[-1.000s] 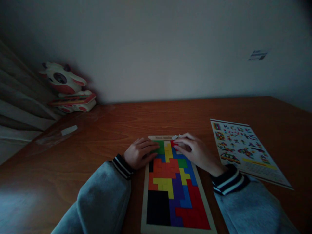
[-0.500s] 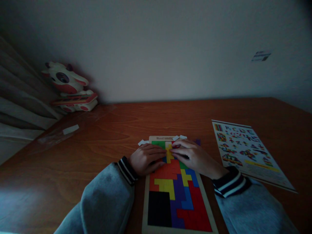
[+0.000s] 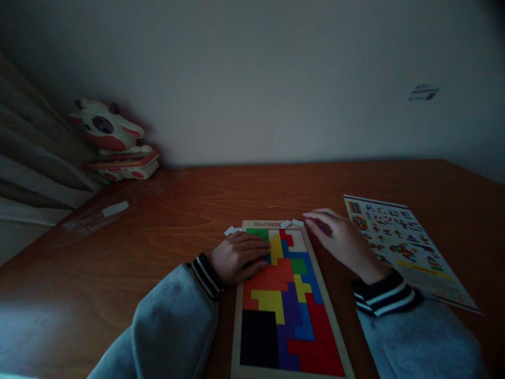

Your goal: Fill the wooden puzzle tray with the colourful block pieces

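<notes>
From my distant seat, I judged the step in hand to be arranging coloured blocks in the wooden puzzle board [image 3: 236, 342], which lay flat on the tabletop [image 3: 177, 210] straight ahead. The left hand [image 3: 239, 258] rested palm down across the board's upper left, its fingers extended and close together over the blocks, gripping nothing that I could make out. The right hand [image 3: 343, 242] was beyond the board's right edge, thumb and fingers slightly apart around a small purple piece [image 3: 324, 229]; I could not tell whether it was held. To my mind, the next move called for a sure pinch there and a light left palm, so the neighbouring blocks would not shift.

Small white pieces [image 3: 297, 223] sat at the board's far rim. A printed picture sheet [image 3: 410, 258] lay to the right, partly behind the right hand. A cow toy [image 3: 108, 131] stood at the far left, beside a curtain [image 3: 27, 137]. The room was dim, with a label [image 3: 424, 92] on the plain wall [image 3: 256, 79].
</notes>
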`<state>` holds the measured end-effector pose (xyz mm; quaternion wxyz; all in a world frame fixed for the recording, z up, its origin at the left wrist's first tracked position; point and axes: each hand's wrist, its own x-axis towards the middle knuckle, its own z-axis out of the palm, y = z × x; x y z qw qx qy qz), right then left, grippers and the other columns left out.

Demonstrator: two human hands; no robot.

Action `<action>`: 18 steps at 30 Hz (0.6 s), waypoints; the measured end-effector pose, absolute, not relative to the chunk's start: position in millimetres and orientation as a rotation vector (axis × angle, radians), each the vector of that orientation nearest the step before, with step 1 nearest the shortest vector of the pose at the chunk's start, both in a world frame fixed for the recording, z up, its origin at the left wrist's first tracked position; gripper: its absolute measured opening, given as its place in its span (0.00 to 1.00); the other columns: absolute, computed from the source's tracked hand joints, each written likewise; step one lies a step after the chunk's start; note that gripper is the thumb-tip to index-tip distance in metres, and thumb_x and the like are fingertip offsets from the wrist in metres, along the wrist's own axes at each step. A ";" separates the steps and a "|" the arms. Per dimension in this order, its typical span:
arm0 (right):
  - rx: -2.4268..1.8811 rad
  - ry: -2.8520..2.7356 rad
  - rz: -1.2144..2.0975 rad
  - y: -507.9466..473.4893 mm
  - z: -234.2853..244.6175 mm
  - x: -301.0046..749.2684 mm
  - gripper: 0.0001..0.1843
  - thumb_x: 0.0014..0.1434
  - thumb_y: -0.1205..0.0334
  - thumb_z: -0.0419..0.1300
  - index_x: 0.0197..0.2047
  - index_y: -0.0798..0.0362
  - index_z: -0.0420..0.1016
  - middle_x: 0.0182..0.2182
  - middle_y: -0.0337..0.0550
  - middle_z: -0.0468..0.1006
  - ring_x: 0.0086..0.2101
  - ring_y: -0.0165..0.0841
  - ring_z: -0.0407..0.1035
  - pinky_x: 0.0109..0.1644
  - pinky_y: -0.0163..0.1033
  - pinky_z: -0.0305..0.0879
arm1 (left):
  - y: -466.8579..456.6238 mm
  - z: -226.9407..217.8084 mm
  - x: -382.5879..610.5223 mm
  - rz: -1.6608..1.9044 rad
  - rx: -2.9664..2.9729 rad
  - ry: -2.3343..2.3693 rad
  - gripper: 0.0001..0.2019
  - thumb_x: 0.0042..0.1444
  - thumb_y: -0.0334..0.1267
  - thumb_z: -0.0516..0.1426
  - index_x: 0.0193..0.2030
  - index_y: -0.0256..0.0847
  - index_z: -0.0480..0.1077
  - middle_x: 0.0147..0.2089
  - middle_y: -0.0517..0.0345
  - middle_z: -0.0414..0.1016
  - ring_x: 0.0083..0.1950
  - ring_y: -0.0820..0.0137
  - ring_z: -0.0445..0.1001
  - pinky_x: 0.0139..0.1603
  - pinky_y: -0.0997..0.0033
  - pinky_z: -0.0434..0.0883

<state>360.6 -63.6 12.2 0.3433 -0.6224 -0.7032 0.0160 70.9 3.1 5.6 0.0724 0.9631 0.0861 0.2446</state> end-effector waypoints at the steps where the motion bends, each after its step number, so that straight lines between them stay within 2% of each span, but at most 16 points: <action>1: -1.674 -1.792 0.053 -63.0 11.0 371.9 0.14 0.65 0.54 0.55 0.47 0.49 0.78 0.44 0.48 0.79 0.44 0.41 0.74 0.50 0.50 0.71 | 2.8 7.7 70.7 0.752 2.902 0.293 0.13 0.65 0.40 0.54 0.52 0.40 0.73 0.52 0.50 0.79 0.52 0.62 0.77 0.52 0.58 0.72; 4: -1.722 -1.848 0.323 -62.7 4.2 402.7 0.17 0.58 0.48 0.61 0.47 0.47 0.79 0.44 0.47 0.79 0.41 0.39 0.75 0.46 0.47 0.73 | 5.1 13.4 67.8 0.870 2.871 0.546 0.11 0.65 0.39 0.54 0.48 0.41 0.75 0.50 0.50 0.79 0.47 0.63 0.78 0.48 0.59 0.73; 7: -1.735 -1.848 0.445 -63.6 -2.4 419.5 0.20 0.54 0.46 0.65 0.47 0.44 0.80 0.45 0.46 0.79 0.39 0.39 0.75 0.40 0.45 0.75 | 13.3 14.5 61.6 1.030 2.731 0.816 0.11 0.66 0.36 0.51 0.47 0.39 0.75 0.48 0.49 0.79 0.46 0.63 0.78 0.48 0.59 0.73; 12: -1.717 -1.878 0.316 -62.6 -2.9 419.1 0.15 0.57 0.46 0.61 0.41 0.45 0.82 0.41 0.46 0.80 0.39 0.40 0.75 0.44 0.48 0.73 | 26.9 8.7 53.7 1.178 2.554 0.970 0.11 0.67 0.38 0.51 0.43 0.39 0.75 0.41 0.51 0.80 0.42 0.65 0.77 0.46 0.61 0.74; 15: -1.691 -1.921 0.195 -61.2 -1.3 416.0 0.16 0.63 0.50 0.54 0.41 0.46 0.81 0.41 0.45 0.81 0.41 0.41 0.75 0.48 0.50 0.71 | 28.1 7.2 53.7 1.188 2.514 0.998 0.12 0.67 0.39 0.51 0.42 0.39 0.75 0.40 0.51 0.80 0.41 0.65 0.76 0.45 0.63 0.74; 18: -1.742 -1.908 0.052 -59.6 -3.2 415.5 0.18 0.66 0.53 0.50 0.41 0.49 0.79 0.40 0.48 0.82 0.40 0.42 0.76 0.47 0.50 0.70 | 26.6 7.5 54.9 1.166 2.516 0.973 0.12 0.67 0.39 0.51 0.42 0.39 0.74 0.39 0.51 0.79 0.40 0.66 0.76 0.43 0.63 0.74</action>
